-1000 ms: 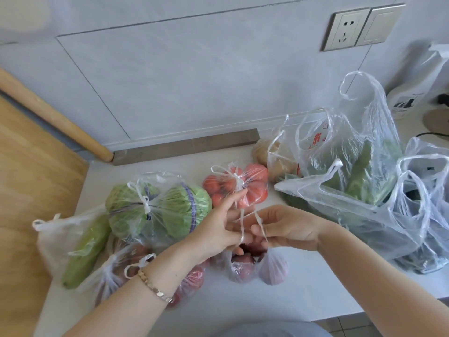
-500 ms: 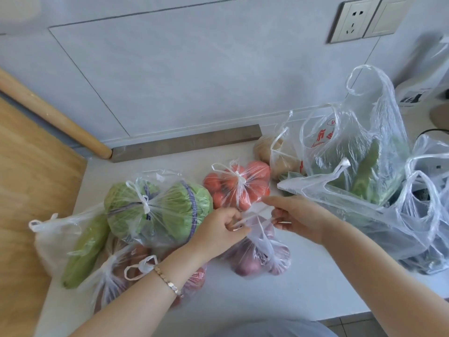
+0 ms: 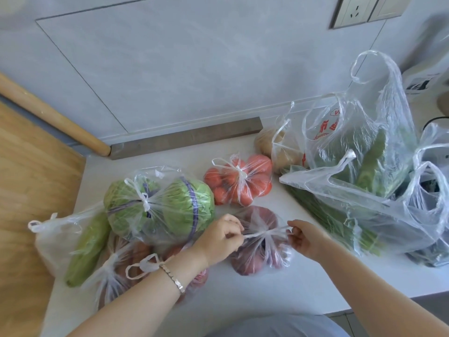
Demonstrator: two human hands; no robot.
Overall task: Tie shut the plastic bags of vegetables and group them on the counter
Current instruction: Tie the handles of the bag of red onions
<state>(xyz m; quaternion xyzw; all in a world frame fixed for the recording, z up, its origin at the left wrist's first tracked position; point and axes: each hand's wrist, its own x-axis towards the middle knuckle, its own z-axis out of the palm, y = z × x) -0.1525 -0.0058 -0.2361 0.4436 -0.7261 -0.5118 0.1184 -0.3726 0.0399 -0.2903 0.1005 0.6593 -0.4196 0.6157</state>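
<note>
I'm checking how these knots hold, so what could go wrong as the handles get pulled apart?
The thin handles stretched between the left hand and right hand could tear, leaving the bag of red onions untied. A hard tug might also nudge the tomato bag just behind it.

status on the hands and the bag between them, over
Left hand and right hand each pinch a handle, pulled apart. Purple onion bag knot cinching, on counter. Nothing in the way.
</note>
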